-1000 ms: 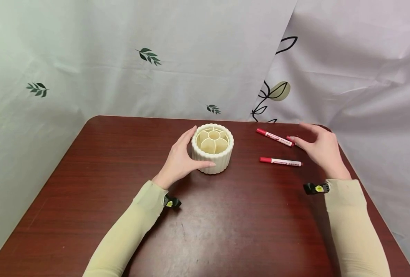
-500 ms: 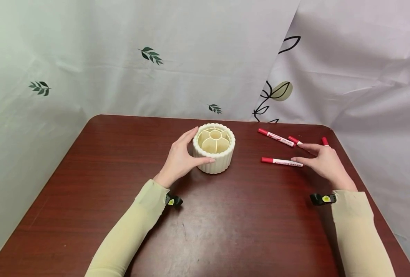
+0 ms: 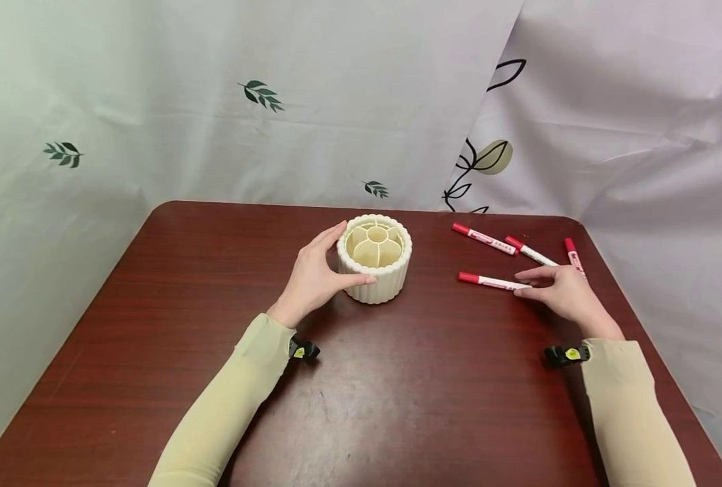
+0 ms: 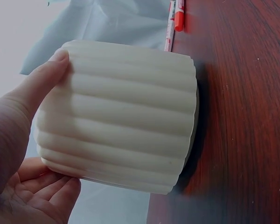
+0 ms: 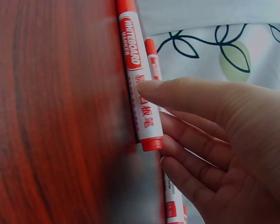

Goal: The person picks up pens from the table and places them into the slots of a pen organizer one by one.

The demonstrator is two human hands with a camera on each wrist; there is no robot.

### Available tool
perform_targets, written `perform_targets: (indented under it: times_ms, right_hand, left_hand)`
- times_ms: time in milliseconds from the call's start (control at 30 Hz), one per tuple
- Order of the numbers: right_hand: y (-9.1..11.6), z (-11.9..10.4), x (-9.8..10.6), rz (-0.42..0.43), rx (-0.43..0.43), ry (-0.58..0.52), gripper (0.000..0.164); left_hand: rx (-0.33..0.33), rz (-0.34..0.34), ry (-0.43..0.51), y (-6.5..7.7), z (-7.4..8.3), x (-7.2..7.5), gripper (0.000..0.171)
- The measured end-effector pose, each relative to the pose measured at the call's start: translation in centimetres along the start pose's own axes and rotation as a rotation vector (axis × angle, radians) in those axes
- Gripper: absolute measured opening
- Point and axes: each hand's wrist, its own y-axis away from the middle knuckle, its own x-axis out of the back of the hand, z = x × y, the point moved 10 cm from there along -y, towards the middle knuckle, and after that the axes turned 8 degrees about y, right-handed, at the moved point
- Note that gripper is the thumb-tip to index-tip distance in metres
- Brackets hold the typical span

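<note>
A cream pen holder (image 3: 375, 284) with a ribbed wall and flower-shaped compartments stands upright on the table. My left hand (image 3: 312, 279) grips its left side, thumb across the front and fingers around the back; the ribbed wall fills much of the left wrist view (image 4: 116, 116). Over on the right, my right hand (image 3: 564, 292) pinches the tail end of a red-capped whiteboard marker (image 3: 488, 281). In the right wrist view the thumb lies on that marker's printed barrel (image 5: 139, 70), with the fingers behind it. The marker lies along the tabletop, cap pointing left.
Behind the pinched marker lie a second red-capped marker (image 3: 484, 239), a third marker (image 3: 534, 254) and another marker (image 3: 572, 256) near the table's right edge. A brown wooden table (image 3: 397, 406) meets a pale leaf-print curtain (image 3: 312, 149) at the back.
My right hand has come from above the back markers toward the front one and now pinches its tail end. The left hand keeps its hold on the pen holder.
</note>
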Motion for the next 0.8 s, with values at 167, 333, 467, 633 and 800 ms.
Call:
perform_targets:
  times_ms: [167,333,467,633,800]
  right_hand:
    - [-0.1,0.2,-0.7,-0.024,-0.015,-0.014,0.030]
    - [-0.1,0.2,-0.9,-0.028,-0.015,-0.022,0.026]
    - [-0.1,0.1,-0.8,-0.023,-0.009,-0.017,0.022]
    - [-0.1,-0.3,-0.4,-0.011,0.017,-0.013,0.023]
    - [-0.1,-1.0,0.6,0.036,0.059,-0.031,0.021]
  left_hand:
    - [-0.002,-0.003,-0.004,-0.1,-0.1,0.1,0.105]
    - [-0.003,-0.011,-0.006,-0.2,-0.1,0.0,0.105]
    - [-0.001,-0.008,-0.015,-0.2,-0.2,0.0,0.106]
    - [-0.004,-0.011,-0.025,-0.2,-0.1,0.0,0.106]
    - [-0.009,-0.008,-0.015,-0.2,-0.1,0.0,0.105]
